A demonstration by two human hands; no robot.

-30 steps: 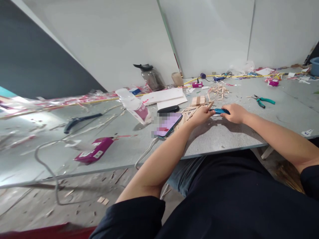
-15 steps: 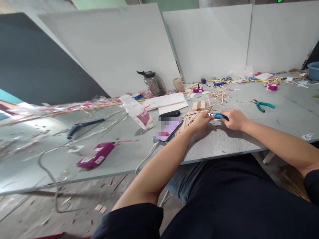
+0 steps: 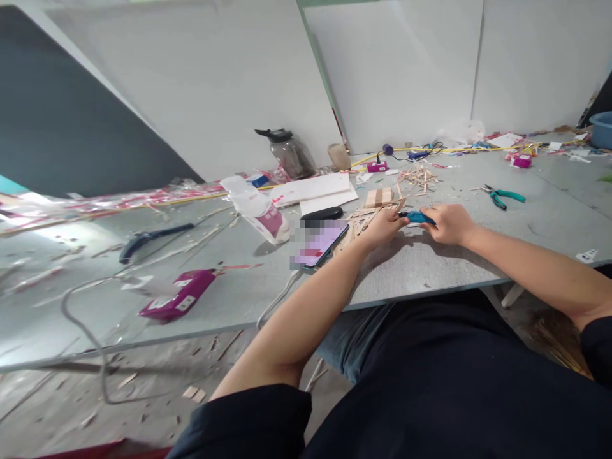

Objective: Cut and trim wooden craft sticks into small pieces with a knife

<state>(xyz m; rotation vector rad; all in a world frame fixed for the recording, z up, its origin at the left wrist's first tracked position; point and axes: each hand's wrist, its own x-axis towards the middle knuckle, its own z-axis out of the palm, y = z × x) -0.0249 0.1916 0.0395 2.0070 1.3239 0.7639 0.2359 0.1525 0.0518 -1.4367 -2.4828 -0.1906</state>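
My right hand (image 3: 449, 223) is wrapped round a blue-handled utility knife (image 3: 421, 218), its front end pointing left. Fingers closed, my left hand (image 3: 385, 227) meets that front end just above the tabletop. A thin wooden stick (image 3: 400, 204) pokes up from the left hand's fingers; most of it is hidden. Beneath and beside the left hand lie several loose wooden sticks (image 3: 358, 224). Behind them is a bundle of flat wooden sticks (image 3: 378, 198). A phone (image 3: 325, 245) with a lit screen rests left of the left wrist.
Green-handled pliers (image 3: 507, 196) lie to the right. A stick pile (image 3: 421, 180) sits farther back. Leftward are a black case (image 3: 321, 214), a plastic cup (image 3: 265, 220), a purple pack (image 3: 179, 296), a dark tool (image 3: 153, 242) and a cable (image 3: 88, 325). A dark jug (image 3: 291, 156) stands against white panels.
The view has tilted slightly down and right. The knife has turned a little in my right hand, and its bright metal tip no longer shows. Both hands stay close together.
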